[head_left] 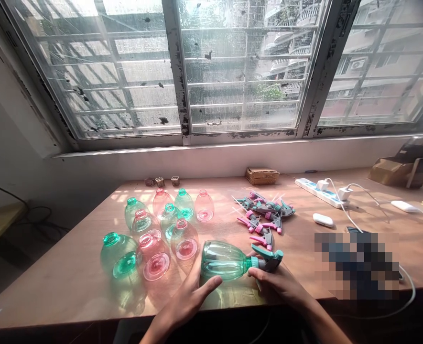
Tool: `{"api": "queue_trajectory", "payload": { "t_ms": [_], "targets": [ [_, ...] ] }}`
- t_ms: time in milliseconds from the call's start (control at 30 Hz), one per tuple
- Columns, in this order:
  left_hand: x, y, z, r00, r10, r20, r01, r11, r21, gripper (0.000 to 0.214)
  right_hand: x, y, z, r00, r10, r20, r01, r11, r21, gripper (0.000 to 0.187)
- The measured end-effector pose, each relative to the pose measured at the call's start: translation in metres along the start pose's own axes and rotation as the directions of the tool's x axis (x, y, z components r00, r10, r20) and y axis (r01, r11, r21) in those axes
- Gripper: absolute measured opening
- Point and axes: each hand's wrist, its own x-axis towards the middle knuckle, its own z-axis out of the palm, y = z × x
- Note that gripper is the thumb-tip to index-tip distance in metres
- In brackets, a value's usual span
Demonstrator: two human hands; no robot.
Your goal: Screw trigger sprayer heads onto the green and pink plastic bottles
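A clear green spray bottle (223,260) lies on its side near the front edge of the wooden table (71,272). My left hand (191,298) rests against the bottle's body with fingers wrapped under it. My right hand (279,284) grips the teal trigger spray head (268,258) at the bottle's neck. Several open-necked green and pink bottles (154,229) stand to the left. A pile of pink and teal trigger heads (263,215) lies behind the held bottle.
A white power strip (320,191) with plugs and cables sits at the back right, beside a white case (323,220). A brown basket (262,176) stands by the wall, a cardboard box (399,172) at far right. Small cubes (163,181) sit near the window.
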Motion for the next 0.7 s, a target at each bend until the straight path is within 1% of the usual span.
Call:
{"api": "queue_trajectory", "payload": {
  "t_ms": [100, 200, 267, 333, 433, 533, 700],
  "targets": [
    [0.0008, -0.0018, 0.0001, 1.0, 0.003, -0.002, -0.003, 1.0, 0.007, 0.103, 0.0021, 0.0033, -0.001, 1.0, 0.031, 0.0, -0.031, 0.999, 0.013, 0.055],
    [0.0014, -0.0046, 0.0004, 0.998, 0.069, -0.011, -0.069, 0.997, 0.034, 0.108, 0.005, 0.005, -0.0034, 1.0, 0.014, -0.013, -0.014, 1.0, 0.01, 0.055],
    [0.0016, -0.0056, 0.0008, 0.994, 0.111, -0.019, -0.11, 0.993, 0.049, 0.106, 0.006, 0.0047, -0.0046, 1.0, 0.001, -0.01, -0.001, 1.0, 0.005, 0.055],
    [0.0016, -0.0057, 0.0014, 0.992, 0.122, -0.019, -0.121, 0.991, 0.048, 0.105, 0.0057, 0.0039, -0.0046, 1.0, 0.002, 0.002, -0.002, 1.0, 0.007, 0.054],
    [0.001, -0.0045, 0.0019, 0.995, 0.1, -0.01, -0.1, 0.994, 0.036, 0.108, 0.0033, 0.0029, -0.0025, 1.0, 0.007, 0.009, -0.007, 1.0, 0.026, 0.053],
    [-0.0004, -0.0027, 0.0012, 0.997, 0.074, 0.001, -0.074, 0.997, 0.029, 0.111, 0.0005, 0.0018, 0.0002, 0.999, -0.022, -0.036, 0.023, 0.999, 0.028, 0.055],
    [-0.0005, -0.0021, -0.002, 1.0, 0.013, 0.021, -0.013, 1.0, -0.004, 0.107, -0.0015, -0.0004, 0.0024, 0.997, -0.053, -0.061, 0.052, 0.999, -0.017, 0.059]
  ]
}}
